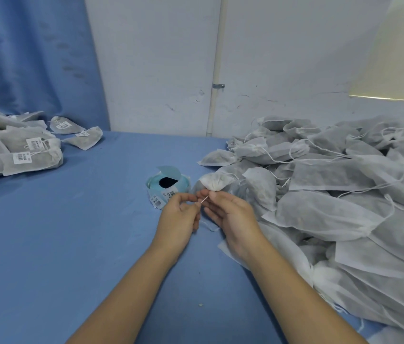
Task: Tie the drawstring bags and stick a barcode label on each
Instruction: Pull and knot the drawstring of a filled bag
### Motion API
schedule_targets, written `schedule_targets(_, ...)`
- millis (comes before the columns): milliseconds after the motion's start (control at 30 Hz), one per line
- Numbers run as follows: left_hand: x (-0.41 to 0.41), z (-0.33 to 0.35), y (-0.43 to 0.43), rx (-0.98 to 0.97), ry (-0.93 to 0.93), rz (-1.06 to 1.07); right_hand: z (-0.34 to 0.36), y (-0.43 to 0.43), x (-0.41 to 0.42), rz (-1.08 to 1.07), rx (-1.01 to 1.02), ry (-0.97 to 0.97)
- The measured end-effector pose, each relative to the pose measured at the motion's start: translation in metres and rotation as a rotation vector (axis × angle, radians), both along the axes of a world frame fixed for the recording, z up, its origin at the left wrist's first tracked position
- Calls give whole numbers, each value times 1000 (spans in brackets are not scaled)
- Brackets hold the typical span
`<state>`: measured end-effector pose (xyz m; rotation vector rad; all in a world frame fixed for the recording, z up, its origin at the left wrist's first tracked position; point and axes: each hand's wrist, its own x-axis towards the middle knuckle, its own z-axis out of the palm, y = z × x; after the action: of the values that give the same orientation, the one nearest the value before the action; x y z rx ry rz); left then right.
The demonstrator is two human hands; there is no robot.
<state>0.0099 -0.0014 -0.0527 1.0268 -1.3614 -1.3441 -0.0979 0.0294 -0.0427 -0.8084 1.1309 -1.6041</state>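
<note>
Blue cloth surface (72, 232) with drawstring bag piles (344, 194), white wall (158, 70) behind

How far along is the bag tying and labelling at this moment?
Done: a small pile of labelled bags at far left. In hand: the right hand pinches the gathered neck of one bag while the left hand holds its drawstring; no label shows on it yet. Left: the much larger unlabelled heap at right, with the label roll waiting nearby.

Soft even bluish light; faint shadows; yellowish patch (394, 58) upper right; edges bowed, soft.
</note>
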Motion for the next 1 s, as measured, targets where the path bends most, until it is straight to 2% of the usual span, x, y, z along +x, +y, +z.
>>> schedule_targets(267, 1, -8, 3, -392, -396, 170, 4, 2, -3, -57, -50, -2)
schedule_targets(367, 1, -8, 6, -519, -499, 205, 4, 3, 0, -139, -61, 91)
schedule_targets(467, 3, -4, 11, -615, -638, 241, 4, 2, 4, -247, -74, 269)
schedule_targets(600, -1, 4, 20, -891, -756, 245, 0, 4, 6, -427, -90, 763)
schedule_targets(667, -3, 4, 22, -983, -774, 261, 0, 6, 5, -466, -87, 921)
schedule_targets(867, 0, 4, 20, -1027, -751, 327, -6, 7, 3, -542, -55, 1266)
schedule_targets(1000, -2, 5, 17, -1090, -699, 305, -7, 10, -1, -524, -62, 1368)
